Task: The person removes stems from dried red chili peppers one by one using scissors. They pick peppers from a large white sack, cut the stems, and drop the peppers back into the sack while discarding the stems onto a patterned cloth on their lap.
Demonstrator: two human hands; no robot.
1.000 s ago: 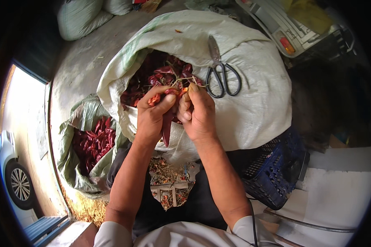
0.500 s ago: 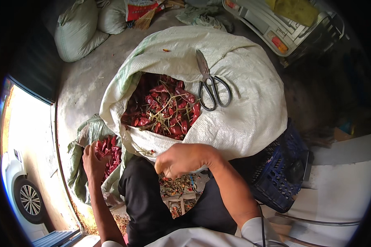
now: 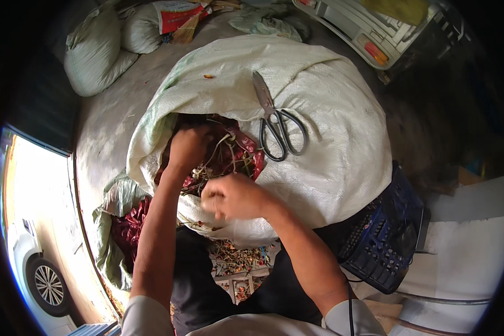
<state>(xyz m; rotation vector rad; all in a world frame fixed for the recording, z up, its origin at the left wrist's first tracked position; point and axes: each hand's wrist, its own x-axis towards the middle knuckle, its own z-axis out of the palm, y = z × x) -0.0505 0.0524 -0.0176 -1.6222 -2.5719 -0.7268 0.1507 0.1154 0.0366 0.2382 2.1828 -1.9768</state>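
Observation:
A big white woven sack [image 3: 330, 151] lies before me, its opening full of dried red chillies [image 3: 245, 141] with stalks. My left hand [image 3: 189, 147] reaches into that opening; its fingers are hidden among the chillies. By the opening's near rim is my right hand [image 3: 235, 197], its fingers curled together and slightly blurred. Whatever it may hold cannot be made out. Black-handled scissors [image 3: 279, 126] rest on the sack, right of the opening. At the left stands a smaller green sack [image 3: 105, 238] with more red chillies [image 3: 131, 227] in it.
A dark blue plastic crate [image 3: 383, 241] stands at the right under the sack's edge. Stalks and chilli scraps [image 3: 238, 255] lie between my knees. Filled white sacks [image 3: 92, 56] are at the far left, a light-coloured vehicle [image 3: 369, 33] at the far right.
My left hand has moved from the green sack into the white sack's opening. My right hand has shifted forward to the near rim, still curled. The view has shifted slightly.

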